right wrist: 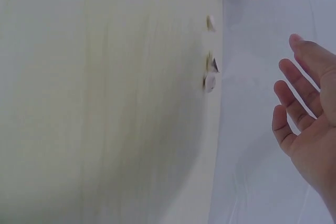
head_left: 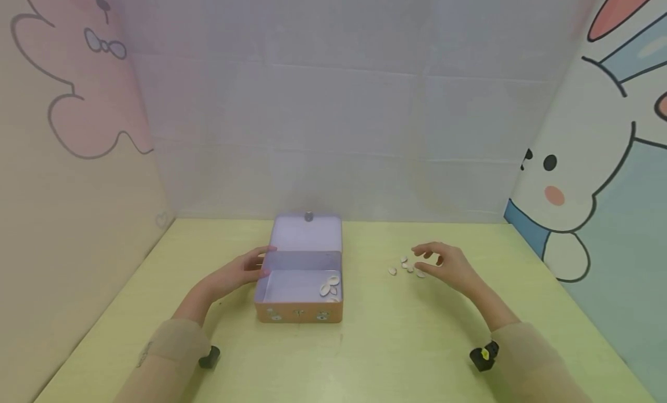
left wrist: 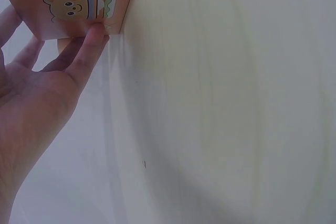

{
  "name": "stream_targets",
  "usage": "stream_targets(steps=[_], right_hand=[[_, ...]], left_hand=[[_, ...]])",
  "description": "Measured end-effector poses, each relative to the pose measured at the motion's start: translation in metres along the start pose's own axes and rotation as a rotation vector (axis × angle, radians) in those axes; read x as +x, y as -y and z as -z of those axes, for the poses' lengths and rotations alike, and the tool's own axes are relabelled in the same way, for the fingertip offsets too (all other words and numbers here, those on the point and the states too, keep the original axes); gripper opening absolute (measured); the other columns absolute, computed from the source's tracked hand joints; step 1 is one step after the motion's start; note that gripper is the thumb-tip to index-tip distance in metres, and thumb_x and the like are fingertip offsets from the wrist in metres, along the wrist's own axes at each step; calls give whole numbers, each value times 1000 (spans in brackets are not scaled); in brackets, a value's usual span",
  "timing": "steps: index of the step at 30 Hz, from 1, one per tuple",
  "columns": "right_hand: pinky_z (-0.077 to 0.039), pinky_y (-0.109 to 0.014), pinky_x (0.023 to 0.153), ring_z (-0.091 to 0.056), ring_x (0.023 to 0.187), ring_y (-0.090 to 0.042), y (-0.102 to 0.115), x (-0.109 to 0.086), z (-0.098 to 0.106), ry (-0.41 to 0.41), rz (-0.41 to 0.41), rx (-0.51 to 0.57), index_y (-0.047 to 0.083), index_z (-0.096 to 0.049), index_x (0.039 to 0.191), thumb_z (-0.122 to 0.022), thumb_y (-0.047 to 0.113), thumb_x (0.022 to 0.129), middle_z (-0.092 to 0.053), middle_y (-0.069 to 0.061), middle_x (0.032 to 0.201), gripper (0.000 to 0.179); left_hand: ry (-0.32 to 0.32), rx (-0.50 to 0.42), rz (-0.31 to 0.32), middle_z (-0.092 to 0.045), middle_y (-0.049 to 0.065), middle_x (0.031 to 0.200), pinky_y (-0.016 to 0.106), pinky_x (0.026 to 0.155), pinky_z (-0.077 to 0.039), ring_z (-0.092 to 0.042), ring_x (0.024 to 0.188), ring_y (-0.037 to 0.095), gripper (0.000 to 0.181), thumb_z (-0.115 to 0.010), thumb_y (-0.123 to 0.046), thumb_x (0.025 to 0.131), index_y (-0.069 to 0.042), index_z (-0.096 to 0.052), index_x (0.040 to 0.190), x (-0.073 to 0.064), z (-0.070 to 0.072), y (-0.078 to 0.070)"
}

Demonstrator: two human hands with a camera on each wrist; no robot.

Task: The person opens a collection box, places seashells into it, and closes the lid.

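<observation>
A small orange box (head_left: 299, 313) with a lilac inside stands on the table, its lid (head_left: 306, 232) swung back. Several white seashells (head_left: 325, 289) lie in its right part. My left hand (head_left: 237, 275) is at the box's left side, its fingers resting against the wall, where a bear picture (left wrist: 73, 6) shows in the left wrist view. To the right, my right hand (head_left: 450, 267) hovers by several loose seashells (head_left: 392, 271) on the table. Its fingers are relaxed and slightly bent, with nothing seen between them. In the right wrist view, shells (right wrist: 210, 82) lie apart from the fingers.
The pale yellow table (head_left: 365, 356) meets a white back wall (head_left: 344, 131). Side panels with a pink cartoon (head_left: 94, 113) and a rabbit (head_left: 573, 177) stand left and right. A dark band device (head_left: 483, 356) is on the right wrist.
</observation>
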State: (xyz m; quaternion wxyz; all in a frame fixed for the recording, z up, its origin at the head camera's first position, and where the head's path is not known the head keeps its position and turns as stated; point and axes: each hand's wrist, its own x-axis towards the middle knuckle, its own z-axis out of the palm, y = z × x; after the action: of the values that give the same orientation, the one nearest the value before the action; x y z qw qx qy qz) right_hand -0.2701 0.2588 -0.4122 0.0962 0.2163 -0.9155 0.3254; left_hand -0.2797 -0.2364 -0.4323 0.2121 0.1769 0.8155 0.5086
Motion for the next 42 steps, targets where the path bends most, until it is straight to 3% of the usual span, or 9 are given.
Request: stream_targets(steps=[6,17,21,25,32,42], right_hand=[[-50,-32,66,-59,88,-24,-16,-1,-1,37,-6,-38,7,-68,111,-72,16,84,-69,-6,102,29],[-50,-31,68,-59,92,-25,-40,-1,-4,200,-30,-64,5,-67,112,-70,17,85,-68,-7,103,29],[-51,-34,71,-59,88,-23,-45,1,-5,252,-19,-77,4,-68,108,-71,15,84,-69,-8,101,27],[-51,-31,70,-59,84,-19,-47,2,-8,288,-13,-89,3,-69,105,-74,14,81,-69,-7,97,27],[-48,-23,65,-56,80,-15,-48,3,-12,277,-26,-94,4,-69,102,-76,13,79,-66,-3,90,26],[-48,-24,65,-55,77,-13,-51,4,-15,228,11,-103,6,-71,95,-75,10,78,-64,0,85,18]], left_hand=[[-4,-1,4,-25,19,152,52,108,-34,-23,140,40,57,-53,-26,97,-23,-26,148,0,0,0],[1,-6,2,-24,19,152,52,108,-34,-22,140,40,58,-54,-25,97,-22,-25,148,-1,0,0],[2,-5,8,-24,18,152,52,108,-34,-22,140,39,59,-54,-26,97,-23,-25,148,-1,-1,0],[-7,-8,21,-25,17,152,51,109,-34,-23,140,38,58,-54,-26,97,-26,-26,147,-1,-1,-1],[-10,-11,28,-24,17,152,51,109,-33,-23,140,37,59,-55,-26,96,-26,-26,147,-1,0,0],[-3,-10,12,-25,19,152,52,109,-33,-23,140,39,59,-55,-25,96,-23,-26,148,-1,-1,-2]])
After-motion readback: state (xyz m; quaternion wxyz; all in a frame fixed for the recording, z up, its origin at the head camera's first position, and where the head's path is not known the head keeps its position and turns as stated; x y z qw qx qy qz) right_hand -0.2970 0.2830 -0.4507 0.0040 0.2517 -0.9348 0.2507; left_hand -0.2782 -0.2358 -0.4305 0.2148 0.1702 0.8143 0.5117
